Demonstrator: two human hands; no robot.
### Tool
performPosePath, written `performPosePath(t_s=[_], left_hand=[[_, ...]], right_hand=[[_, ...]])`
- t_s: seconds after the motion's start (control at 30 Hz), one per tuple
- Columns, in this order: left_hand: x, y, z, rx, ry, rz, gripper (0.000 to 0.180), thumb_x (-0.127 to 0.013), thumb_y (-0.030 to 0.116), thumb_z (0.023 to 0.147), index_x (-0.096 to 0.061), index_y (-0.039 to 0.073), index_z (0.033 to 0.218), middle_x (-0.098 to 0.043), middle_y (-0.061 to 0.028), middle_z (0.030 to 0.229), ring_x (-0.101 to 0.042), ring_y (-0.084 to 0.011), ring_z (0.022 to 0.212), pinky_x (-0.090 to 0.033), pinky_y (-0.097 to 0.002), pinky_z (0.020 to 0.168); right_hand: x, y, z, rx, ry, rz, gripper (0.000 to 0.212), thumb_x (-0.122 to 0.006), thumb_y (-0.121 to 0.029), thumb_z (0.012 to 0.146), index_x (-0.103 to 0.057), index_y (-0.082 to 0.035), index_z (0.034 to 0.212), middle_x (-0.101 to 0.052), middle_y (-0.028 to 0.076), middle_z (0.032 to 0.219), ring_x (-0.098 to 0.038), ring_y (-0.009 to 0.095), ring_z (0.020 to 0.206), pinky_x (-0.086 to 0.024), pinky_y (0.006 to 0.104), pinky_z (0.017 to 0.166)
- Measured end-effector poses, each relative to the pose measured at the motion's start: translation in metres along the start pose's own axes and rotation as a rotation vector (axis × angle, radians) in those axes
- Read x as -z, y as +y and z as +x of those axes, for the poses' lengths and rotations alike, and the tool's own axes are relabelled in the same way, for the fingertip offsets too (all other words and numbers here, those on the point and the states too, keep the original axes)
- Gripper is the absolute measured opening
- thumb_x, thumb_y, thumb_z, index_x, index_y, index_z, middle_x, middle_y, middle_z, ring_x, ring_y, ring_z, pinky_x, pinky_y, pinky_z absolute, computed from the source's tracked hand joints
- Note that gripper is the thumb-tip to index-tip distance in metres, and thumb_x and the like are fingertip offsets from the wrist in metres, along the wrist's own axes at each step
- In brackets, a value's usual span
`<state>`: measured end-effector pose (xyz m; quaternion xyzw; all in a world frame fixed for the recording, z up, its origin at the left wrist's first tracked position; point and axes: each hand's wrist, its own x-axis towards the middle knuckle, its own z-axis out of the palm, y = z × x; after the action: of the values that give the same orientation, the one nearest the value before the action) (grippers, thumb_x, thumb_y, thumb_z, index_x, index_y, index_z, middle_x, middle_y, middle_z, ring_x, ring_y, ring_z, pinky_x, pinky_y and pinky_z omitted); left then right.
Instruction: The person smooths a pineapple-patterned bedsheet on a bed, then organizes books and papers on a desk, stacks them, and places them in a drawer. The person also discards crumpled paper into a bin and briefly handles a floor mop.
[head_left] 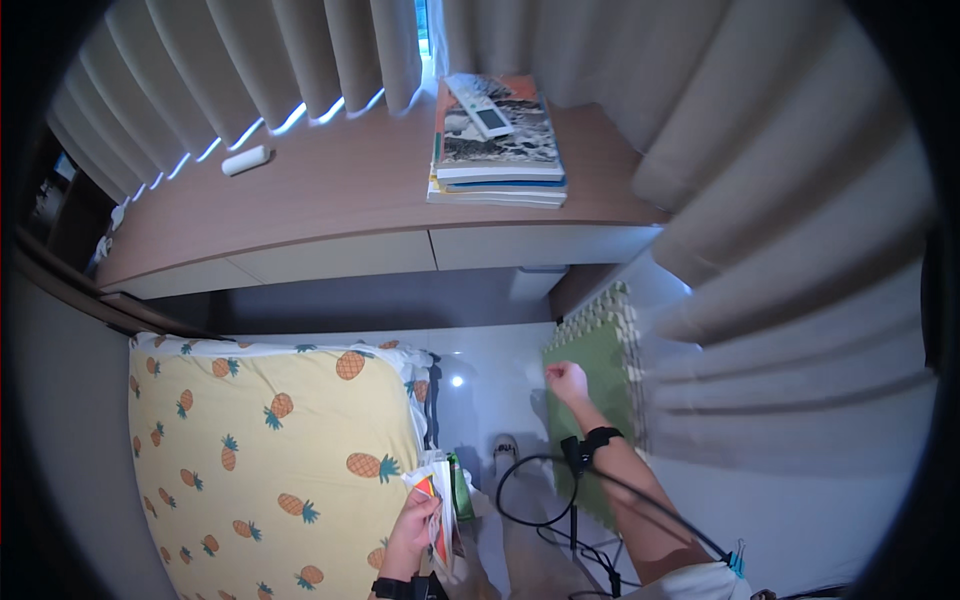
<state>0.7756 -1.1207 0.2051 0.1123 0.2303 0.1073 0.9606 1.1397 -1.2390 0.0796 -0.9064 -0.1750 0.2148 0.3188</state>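
My left hand (pixel 415 522) is beside the right edge of the bed, its fingers closed on a bundle of flat packets (pixel 441 492). White, red-orange and green show on the bundle, and a green pack (pixel 461 487) stands out on its right side. Farther forward and to the right, my right hand (pixel 567 382) reaches out over a green foam mat (pixel 585 430). Its fingers are curled in, and whatever may be inside them is hidden.
A bed with a yellow pineapple sheet (pixel 250 400) lies at left. Across the far side runs a wooden desk (pixel 340 195) bearing stacked books (pixel 497 150), a remote control (pixel 482 105) and a white cylinder (pixel 246 160). Curtains (pixel 770 200) hang right. A black cable (pixel 660 505) loops near my right arm.
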Motion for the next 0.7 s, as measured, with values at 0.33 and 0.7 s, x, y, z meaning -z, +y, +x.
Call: performPosePath(t_s=[0.33,0.7], left_hand=[[0.123,-0.045,0.186,0.061,0.121,-0.155,0.033,-0.061,-0.001,0.083,-0.056,-0.001,0.115,-0.065,-0.0135,0.104,-0.066,-0.0234,0.090,-0.055,-0.0354,0.080],[0.237,-0.082,0.232,0.216,0.158,-0.268,0.038,-0.062,0.001,0.084,-0.053,0.000,0.120,-0.063,-0.0123,0.109,-0.064,-0.0215,0.097,-0.053,-0.0346,0.084]], right_hand=[[-0.059,0.059,0.236,0.320,0.010,-0.600,0.058,-0.066,-0.011,0.073,-0.047,0.001,0.127,-0.046,0.022,0.131,-0.047,0.036,0.119,-0.040,0.0411,0.099],[-0.112,0.094,0.367,0.472,0.147,-1.027,0.071,-0.064,-0.015,0.077,-0.031,-0.005,0.138,-0.031,0.018,0.142,-0.038,0.033,0.125,-0.038,0.0406,0.102]])
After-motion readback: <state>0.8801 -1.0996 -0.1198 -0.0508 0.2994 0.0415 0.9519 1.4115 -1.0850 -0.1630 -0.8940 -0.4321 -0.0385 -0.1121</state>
